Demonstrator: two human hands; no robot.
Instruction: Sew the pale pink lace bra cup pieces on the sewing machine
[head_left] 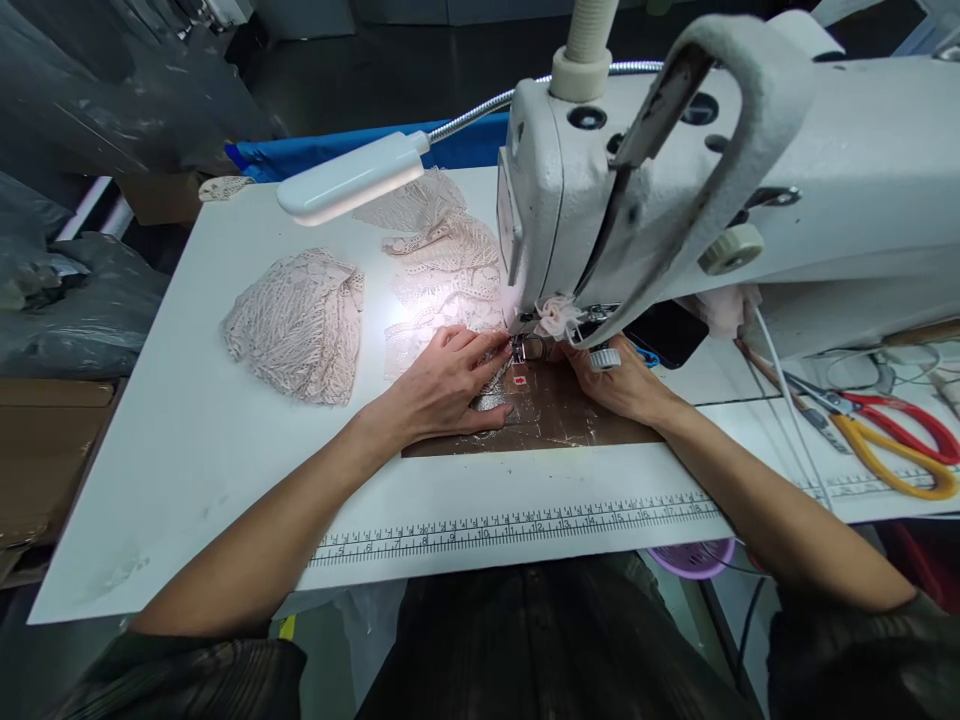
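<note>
Pale lace fabric (pixel 446 285) lies just beyond my left hand (pixel 448 385), the nearer one, the cloth's length running away across the counter (pixel 187 420). Those fingers are spread flat beside the presser foot (pixel 519 349), gripping nothing visible; the sewing machine (pixel 637 190) partly hides my right hand (pixel 616 382), its grip I cannot tell; leftward sits a lace bundle (pixel 300 325).

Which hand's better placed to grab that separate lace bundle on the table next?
Probably your left hand: it's nearer the lace bundle, on the same side of the presser foot; your right hand is beyond it.
</note>
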